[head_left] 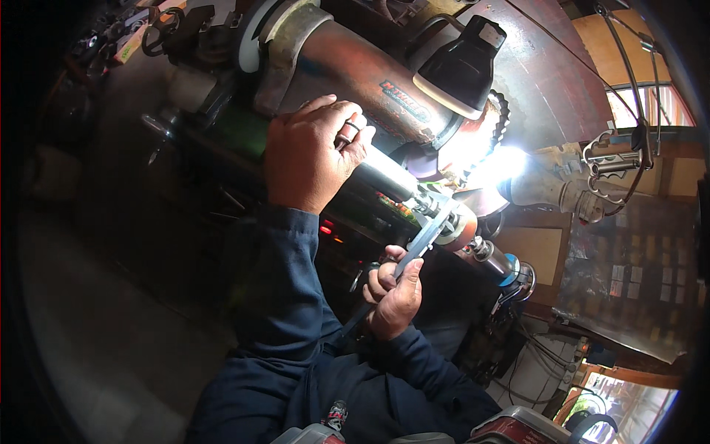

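Observation:
My left hand (314, 152) is closed over the near end of a shiny metal spindle (388, 176), its fingers curled and a dark band showing between them. My right hand (396, 296) grips a steel caliper (425, 243), which slants up to the right. The caliper's jaws reach a small stepped metal workpiece (427, 201) at the end of the spindle; glare hides whether they touch it. Just beyond the jaws, a round copper-coloured part (464, 226) lies in line with the spindle, followed by a steel tailstock centre (489, 253).
A large worn reddish cylinder housing (362, 78) runs above my hands. A black lamp head (462, 66) hangs over it, near a bright light (506, 169). Cables and a spring-like fitting (617, 164) are at the right, beside a plastic sheet (629, 274).

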Available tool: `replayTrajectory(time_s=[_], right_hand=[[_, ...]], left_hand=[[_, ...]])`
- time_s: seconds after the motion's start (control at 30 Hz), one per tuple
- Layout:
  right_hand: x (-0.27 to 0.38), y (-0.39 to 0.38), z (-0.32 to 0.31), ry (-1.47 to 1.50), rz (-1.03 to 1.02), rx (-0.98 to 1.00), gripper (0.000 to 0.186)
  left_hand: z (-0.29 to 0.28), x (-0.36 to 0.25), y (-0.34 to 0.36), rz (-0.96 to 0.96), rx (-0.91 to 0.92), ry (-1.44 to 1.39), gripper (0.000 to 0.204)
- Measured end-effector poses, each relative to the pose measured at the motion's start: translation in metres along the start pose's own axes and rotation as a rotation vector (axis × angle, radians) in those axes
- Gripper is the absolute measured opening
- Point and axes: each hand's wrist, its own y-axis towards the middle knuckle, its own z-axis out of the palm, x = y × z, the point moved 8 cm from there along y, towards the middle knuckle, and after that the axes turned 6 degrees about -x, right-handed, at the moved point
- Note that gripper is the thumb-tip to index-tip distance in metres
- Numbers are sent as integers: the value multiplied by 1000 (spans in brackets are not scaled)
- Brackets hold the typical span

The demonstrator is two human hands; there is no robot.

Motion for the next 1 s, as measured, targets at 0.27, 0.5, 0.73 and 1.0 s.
replayTrajectory(time_s=[0.27,0.5,0.73,1.0], right_hand=[[15,-10,1,-29,234,-110,49],[-2,3,-8,-104,3,-114,53],[9,-4,-5,-88,126,-116,52],[8,-3,-6,-54,94,-63,49]], left_hand=[[-1,2,-2,32,-23,29,22],[2,3,0,-37,28,-7,23],[4,4,0,-46,74,-1,23],[0,-1,3,28,-35,-28,21]])
